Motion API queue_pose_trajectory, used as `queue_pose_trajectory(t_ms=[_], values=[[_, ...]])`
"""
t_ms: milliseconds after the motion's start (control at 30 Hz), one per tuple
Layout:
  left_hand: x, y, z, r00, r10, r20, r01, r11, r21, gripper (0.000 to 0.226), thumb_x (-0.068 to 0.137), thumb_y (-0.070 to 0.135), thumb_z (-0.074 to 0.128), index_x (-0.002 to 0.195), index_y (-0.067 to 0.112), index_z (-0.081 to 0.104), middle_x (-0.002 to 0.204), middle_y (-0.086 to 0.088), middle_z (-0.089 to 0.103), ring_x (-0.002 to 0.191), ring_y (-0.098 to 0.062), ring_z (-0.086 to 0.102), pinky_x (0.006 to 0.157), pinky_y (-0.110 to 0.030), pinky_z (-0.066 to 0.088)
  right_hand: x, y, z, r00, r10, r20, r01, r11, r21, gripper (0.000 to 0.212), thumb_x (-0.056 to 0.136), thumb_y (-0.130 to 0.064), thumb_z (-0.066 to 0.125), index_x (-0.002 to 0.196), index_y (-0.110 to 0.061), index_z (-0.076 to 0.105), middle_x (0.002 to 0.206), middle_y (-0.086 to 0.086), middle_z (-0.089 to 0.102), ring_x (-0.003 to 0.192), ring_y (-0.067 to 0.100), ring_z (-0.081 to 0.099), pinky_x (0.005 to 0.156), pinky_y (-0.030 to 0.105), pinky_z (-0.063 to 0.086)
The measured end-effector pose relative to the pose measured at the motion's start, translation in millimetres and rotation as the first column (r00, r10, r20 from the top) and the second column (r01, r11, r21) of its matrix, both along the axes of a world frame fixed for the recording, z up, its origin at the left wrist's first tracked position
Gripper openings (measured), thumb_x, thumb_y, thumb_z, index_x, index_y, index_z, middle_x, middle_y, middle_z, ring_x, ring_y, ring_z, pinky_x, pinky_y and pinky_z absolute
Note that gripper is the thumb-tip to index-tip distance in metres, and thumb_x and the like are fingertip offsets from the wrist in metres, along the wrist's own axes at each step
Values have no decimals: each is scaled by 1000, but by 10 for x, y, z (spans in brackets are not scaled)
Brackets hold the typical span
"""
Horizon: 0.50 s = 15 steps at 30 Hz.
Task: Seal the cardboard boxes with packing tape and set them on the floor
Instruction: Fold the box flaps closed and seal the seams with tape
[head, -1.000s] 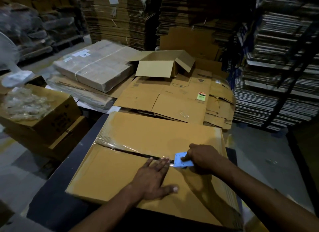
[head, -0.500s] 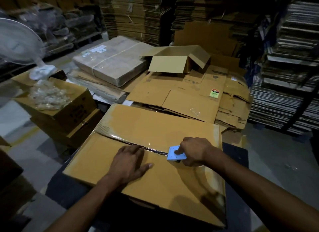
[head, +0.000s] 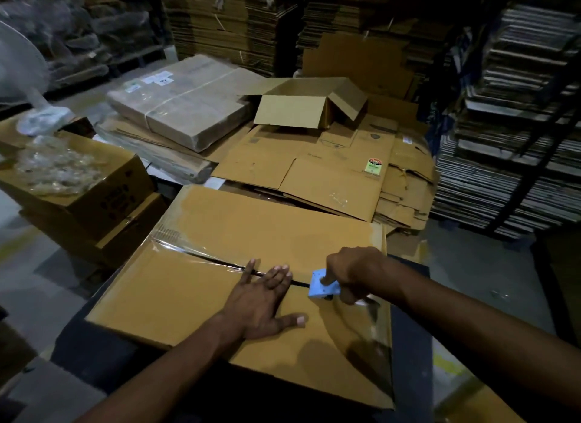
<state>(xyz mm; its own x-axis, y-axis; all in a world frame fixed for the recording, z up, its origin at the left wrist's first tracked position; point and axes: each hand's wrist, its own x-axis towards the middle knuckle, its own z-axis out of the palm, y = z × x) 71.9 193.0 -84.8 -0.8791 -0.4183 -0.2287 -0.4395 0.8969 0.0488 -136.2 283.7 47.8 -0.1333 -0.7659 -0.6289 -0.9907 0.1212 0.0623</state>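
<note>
A large brown cardboard box point(head: 195, 290) lies on a dark table in front of me, its two top flaps meeting at a dark seam. Clear packing tape point(head: 201, 255) covers the left stretch of the seam and glints. My left hand point(head: 262, 300) presses flat on the near flap, fingers spread across the seam. My right hand point(head: 355, 273) grips a blue tape dispenser point(head: 322, 284) resting on the seam just right of the left hand's fingertips. A clear strip of tape shines on the box's right end below the dispenser.
Flattened cartons point(head: 317, 177) and an open small box point(head: 301, 108) lie behind the table. A wrapped bundle point(head: 185, 101) sits at back left. A box of clear plastic bags point(head: 72, 177) stands at left. Tall cardboard stacks point(head: 515, 123) fill the right and back.
My right hand has drawn the blue dispenser rightward along the seam. My left hand slid right after it, staying flat on the near flap. The view has shifted a little.
</note>
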Motion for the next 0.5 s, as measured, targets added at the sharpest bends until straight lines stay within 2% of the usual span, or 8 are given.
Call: queue_pose_trajectory(t_ms=[100,200,300,367,400,500], values=[[-1,-5,3,1000,7,3,-8,1000,28,114,83,97,9,167,19,8,174,2,3,160,-9,1,124,-57,-15,-146,164,-22,997,50,-65,-51,999,-11,54,89,-34,74,138,-24,53,126,6,61,109,27,62,80,33,50],[-6,3,27,1000,-1,15,0,999,35,114,84,97,10,167,19,7,174,2,2,160,-9,0,125,-55,-13,-201,234,-23,990,22,-136,-29,998,-53,41,90,-44,71,122,-22,60,114,4,68,95,24,67,78,38,57],[-13,30,17,1000,-9,-23,9,1000,19,118,83,98,14,166,14,9,173,-2,0,160,-15,0,124,-54,-12,-164,293,-20,983,69,-169,-79,995,-55,44,90,-37,71,129,-19,59,117,6,65,99,26,66,71,35,50],[-63,153,18,991,-43,-126,43,999,-7,120,83,98,17,165,10,15,172,-5,2,161,-23,2,123,-56,-11,-159,333,-17,980,83,-183,-98,993,-72,45,91,-35,70,132,-19,59,116,7,63,98,26,65,70,36,49],[-125,240,27,984,-79,-162,82,997,11,120,84,97,19,165,10,13,173,-5,-1,161,-24,-1,123,-56,-11,-165,342,-15,978,92,-189,-109,990,-84,46,92,-36,70,133,-19,59,116,8,63,98,27,66,71,37,51],[-391,524,8,978,-165,-131,183,973,139,114,89,93,21,165,12,-8,171,-2,-16,160,-19,-12,125,-54,-14,-165,339,11,978,95,-183,-112,990,-82,47,93,-37,69,135,-19,58,118,10,62,99,29,66,73,38,53]])
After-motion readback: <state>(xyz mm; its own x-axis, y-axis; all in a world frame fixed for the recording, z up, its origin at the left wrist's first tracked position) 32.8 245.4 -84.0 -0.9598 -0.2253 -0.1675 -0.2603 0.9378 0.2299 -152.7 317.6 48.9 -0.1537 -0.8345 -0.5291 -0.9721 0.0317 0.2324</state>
